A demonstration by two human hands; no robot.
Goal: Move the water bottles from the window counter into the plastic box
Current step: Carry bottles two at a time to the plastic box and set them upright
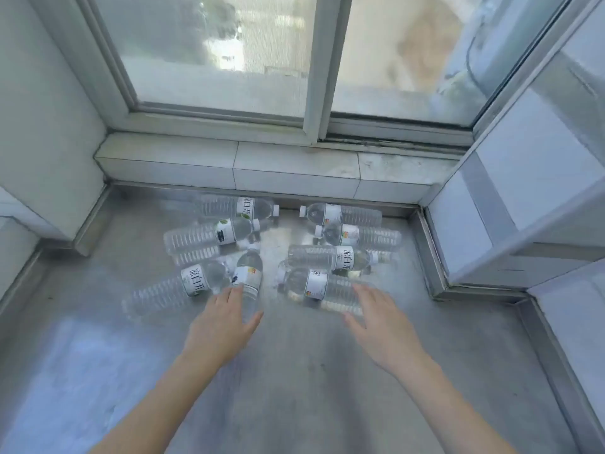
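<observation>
Fingers: both hands' fingers (234, 294) spread, empty.
Left hand (222, 319): touching upright-pointing clear plastic label-wrapped bottle (250, 273).
Right hand (379, 322): over sideways clear bottle (324, 286).
Advice: wrap mid-body on grey tabletop (294, 388); box unseen.

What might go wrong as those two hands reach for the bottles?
The bottles lie on their sides, touching in a loose pile on the smooth counter, so one nudge may roll several. The left hand and right hand are both open, and clear, round bottles may slip.

Eight clear water bottles (340, 214) on the counter (294, 371); two hands (222, 319).
</observation>
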